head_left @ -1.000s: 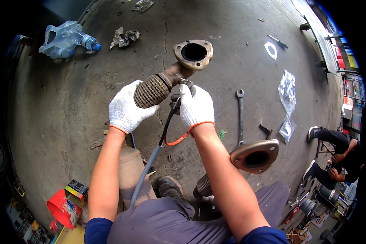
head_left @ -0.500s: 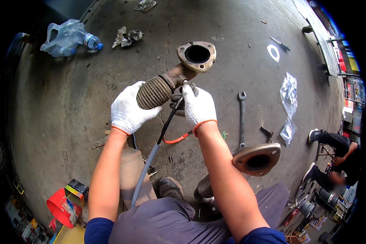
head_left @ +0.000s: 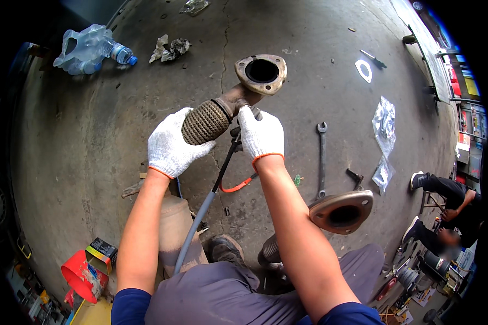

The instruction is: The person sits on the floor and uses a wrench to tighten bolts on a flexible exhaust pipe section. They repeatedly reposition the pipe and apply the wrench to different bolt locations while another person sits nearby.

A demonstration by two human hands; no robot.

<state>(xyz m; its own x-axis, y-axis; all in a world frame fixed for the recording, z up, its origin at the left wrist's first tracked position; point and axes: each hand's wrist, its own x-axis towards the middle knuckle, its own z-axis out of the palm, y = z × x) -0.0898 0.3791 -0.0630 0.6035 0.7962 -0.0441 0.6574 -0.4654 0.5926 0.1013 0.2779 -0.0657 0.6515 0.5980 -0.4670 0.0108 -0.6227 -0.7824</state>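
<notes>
My left hand (head_left: 173,142), in a white knit glove, is wrapped round the braided flex section (head_left: 205,123) of a rusty exhaust pipe. The pipe's three-hole flange (head_left: 261,75) tilts up at its far end. At the side of the pipe's neck, my gloved right hand (head_left: 262,132) is closed in a pinch on what looks like an oxygen sensor (head_left: 244,103), mostly hidden by the fingers. Its cable (head_left: 201,211), black and then grey-sleeved, runs down towards my lap. An orange-sleeved wire (head_left: 237,187) curves below that hand.
A second flange (head_left: 322,212) lies beside my right forearm, near a combination wrench (head_left: 322,157). Before my left leg stands a rusty cylinder (head_left: 174,225). Farther off are a gasket (head_left: 359,70), a screwdriver (head_left: 374,59), plastic wrap (head_left: 385,124) and bagged bottles (head_left: 87,51). Another person (head_left: 450,203) sits at right.
My right hand has turned slightly and shifted a little left at the sensor, covering more of it. The left hand's hold on the exhaust pipe looks the same.
</notes>
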